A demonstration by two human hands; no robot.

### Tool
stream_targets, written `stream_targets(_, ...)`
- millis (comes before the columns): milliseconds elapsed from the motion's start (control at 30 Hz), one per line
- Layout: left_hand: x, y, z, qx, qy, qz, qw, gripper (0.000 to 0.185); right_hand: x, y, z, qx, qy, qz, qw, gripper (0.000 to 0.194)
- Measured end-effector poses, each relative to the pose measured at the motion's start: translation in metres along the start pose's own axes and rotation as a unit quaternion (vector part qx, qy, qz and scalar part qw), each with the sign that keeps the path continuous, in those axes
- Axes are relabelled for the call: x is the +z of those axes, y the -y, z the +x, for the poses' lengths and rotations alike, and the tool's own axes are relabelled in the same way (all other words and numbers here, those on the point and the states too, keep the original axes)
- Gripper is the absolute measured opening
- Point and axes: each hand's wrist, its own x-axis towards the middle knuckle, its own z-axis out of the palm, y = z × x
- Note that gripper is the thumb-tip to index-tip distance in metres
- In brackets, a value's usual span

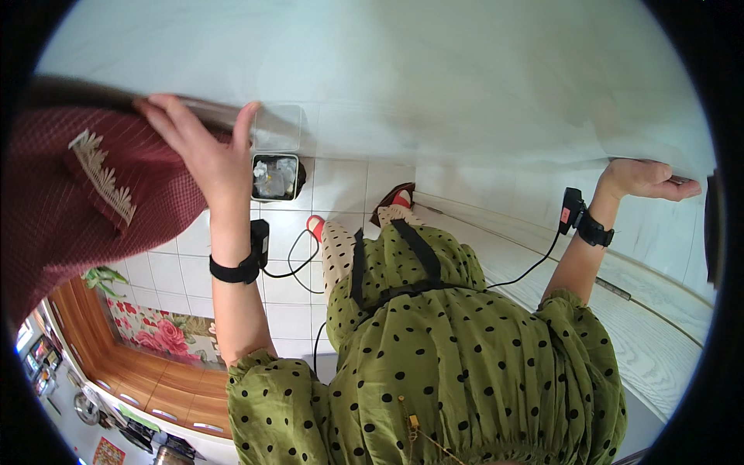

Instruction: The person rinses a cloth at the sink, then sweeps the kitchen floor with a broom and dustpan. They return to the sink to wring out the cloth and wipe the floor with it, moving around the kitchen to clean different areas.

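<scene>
A large glossy pale panel (372, 70) fills the upper view before me. On the left, my left hand (203, 142) has its fingers spread at the panel's dark lower edge, beside a hanging dark red cloth (157, 192) with cream lace trim. The thumb points away from the fingers, and no held object shows. On the far right, my right hand (651, 179) is curled at the panel's lower edge; a small dark, shiny part shows by its fingers, and whether it grips this part is unclear. Both wrists carry black straps with small cabled devices.
A lined waste bin (275, 177) with crumpled waste stands on the white tiled floor (288, 314), left of my feet. Pale wood-grain boards (581, 290) run along the right. Wooden cabinets (168, 395) and a cluttered worktop (70, 424) lie lower left, near a green plant (106, 279). Cables hang from the wrist devices.
</scene>
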Motion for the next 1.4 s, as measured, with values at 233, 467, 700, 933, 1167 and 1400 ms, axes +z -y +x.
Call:
stream_targets(233, -0.056, -0.006, -0.072, -0.054, 0.257, -0.169, 0.950, 0.046, -0.030, -0.053, -0.009, -0.108, 0.009, -0.094, 0.990, 0.030)
stream_targets(467, -0.125, 0.069, -0.201, -0.304, 0.425, -0.004, 0.853, 0.048, -0.068, -0.025, -0.017, -0.077, 0.094, -0.144, 0.982, 0.037)
stream_targets(700, -0.194, 0.089, -0.249, -0.460, 0.472, 0.107, 0.744, 0.061, -0.059, 0.067, -0.146, 0.136, 0.653, 0.179, 0.723, 0.014)
stream_targets(933, -0.249, 0.078, -0.266, -0.539, 0.276, 0.058, 0.793, 0.051, -0.021, 0.067, -0.224, 0.151, 0.841, 0.166, 0.492, 0.022)
stream_targets(1167, -0.264, 0.020, -0.390, -0.574, 0.253, 0.096, 0.773, 0.042, -0.003, 0.037, -0.307, 0.057, 0.841, 0.212, 0.494, 0.026)
stream_targets(1400, -0.310, -0.076, -0.527, -0.698, 0.156, 0.163, 0.680, 0.049, 0.008, 0.081, -0.375, 0.152, 0.863, 0.360, 0.321, 0.028)
